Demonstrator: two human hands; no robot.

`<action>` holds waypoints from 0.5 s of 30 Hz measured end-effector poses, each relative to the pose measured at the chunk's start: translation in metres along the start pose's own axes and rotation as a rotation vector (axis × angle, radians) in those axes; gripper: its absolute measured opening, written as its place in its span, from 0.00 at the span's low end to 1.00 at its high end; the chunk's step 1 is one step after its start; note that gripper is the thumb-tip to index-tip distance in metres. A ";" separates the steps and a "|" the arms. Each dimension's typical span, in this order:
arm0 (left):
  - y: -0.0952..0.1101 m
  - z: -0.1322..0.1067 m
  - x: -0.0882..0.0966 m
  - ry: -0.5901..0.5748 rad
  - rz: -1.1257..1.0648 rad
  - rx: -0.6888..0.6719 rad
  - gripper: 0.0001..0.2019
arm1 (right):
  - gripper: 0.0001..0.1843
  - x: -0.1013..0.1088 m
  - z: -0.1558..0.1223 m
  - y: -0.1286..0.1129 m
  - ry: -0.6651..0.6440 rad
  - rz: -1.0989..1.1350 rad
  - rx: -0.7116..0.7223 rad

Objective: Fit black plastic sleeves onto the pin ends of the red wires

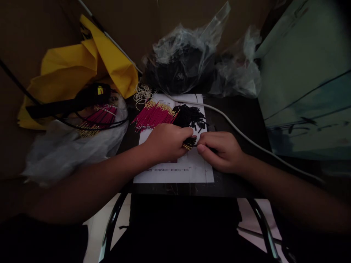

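Dark tabletop (241,113), yellow plastic bag (71,69) at upper left, clear plastic bag (178,62) at top; over a printed sheet (175,175), your left hand (166,142) grips a small gold-tipped wire bundle (188,144), your right hand (221,151) pinching its black end

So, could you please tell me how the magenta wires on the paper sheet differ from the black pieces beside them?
The magenta wires are long and thin with gold tips, while the black pieces are short stubs with no visible gold. The wires lie roughly side by side in a fanned bunch, whereas the black pieces lie in a loose, jumbled heap. They share the same white printed sheet as a resting place.
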State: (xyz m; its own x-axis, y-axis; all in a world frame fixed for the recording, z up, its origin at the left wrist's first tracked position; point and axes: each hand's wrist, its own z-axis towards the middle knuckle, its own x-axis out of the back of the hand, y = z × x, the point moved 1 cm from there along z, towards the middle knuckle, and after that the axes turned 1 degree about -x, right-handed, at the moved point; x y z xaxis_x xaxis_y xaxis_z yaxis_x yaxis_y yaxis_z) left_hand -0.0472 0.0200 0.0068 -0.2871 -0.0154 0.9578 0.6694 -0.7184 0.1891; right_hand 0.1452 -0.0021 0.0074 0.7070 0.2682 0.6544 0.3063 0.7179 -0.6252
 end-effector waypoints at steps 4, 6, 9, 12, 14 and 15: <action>-0.001 0.000 -0.001 -0.003 -0.005 0.001 0.10 | 0.09 0.001 0.000 0.000 0.013 -0.004 -0.007; -0.001 0.000 -0.001 -0.012 -0.007 0.003 0.10 | 0.09 0.001 -0.001 0.000 0.017 -0.006 -0.011; -0.002 0.001 -0.001 -0.031 -0.011 0.006 0.09 | 0.09 0.000 -0.001 0.001 0.017 -0.013 -0.007; -0.001 0.001 -0.001 -0.043 -0.006 0.010 0.09 | 0.08 -0.001 -0.002 0.001 0.020 -0.028 -0.007; -0.001 0.001 -0.001 -0.049 0.000 0.008 0.09 | 0.08 -0.001 -0.003 0.001 0.017 -0.037 -0.009; -0.001 0.001 -0.001 -0.052 0.003 0.004 0.09 | 0.08 -0.001 -0.003 0.001 0.015 -0.041 -0.009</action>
State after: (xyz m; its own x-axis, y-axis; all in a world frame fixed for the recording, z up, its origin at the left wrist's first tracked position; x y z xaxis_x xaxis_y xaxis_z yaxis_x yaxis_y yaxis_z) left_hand -0.0468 0.0214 0.0057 -0.2489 0.0186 0.9683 0.6734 -0.7153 0.1868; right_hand 0.1465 -0.0035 0.0049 0.7032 0.2289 0.6732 0.3411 0.7221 -0.6018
